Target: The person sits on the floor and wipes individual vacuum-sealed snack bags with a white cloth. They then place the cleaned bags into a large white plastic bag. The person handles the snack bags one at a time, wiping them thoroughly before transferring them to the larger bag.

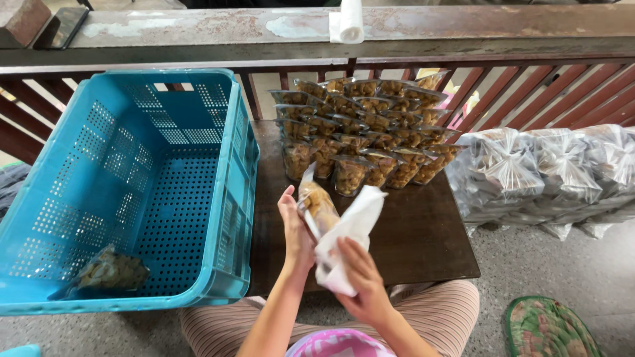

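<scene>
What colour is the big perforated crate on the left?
Turquoise blue; the crate shows best in the head view.

Glossy clear plastic packets [360, 129], perforated blue plastic crate [132, 185], dark matt wooden table [410, 231].

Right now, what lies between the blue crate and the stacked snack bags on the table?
In the head view, only bare dark table lies between the blue crate and the stacked snack bags.

crate [198, 198] left of table [423, 231], packets [364, 125] perhaps stacked on it
</scene>
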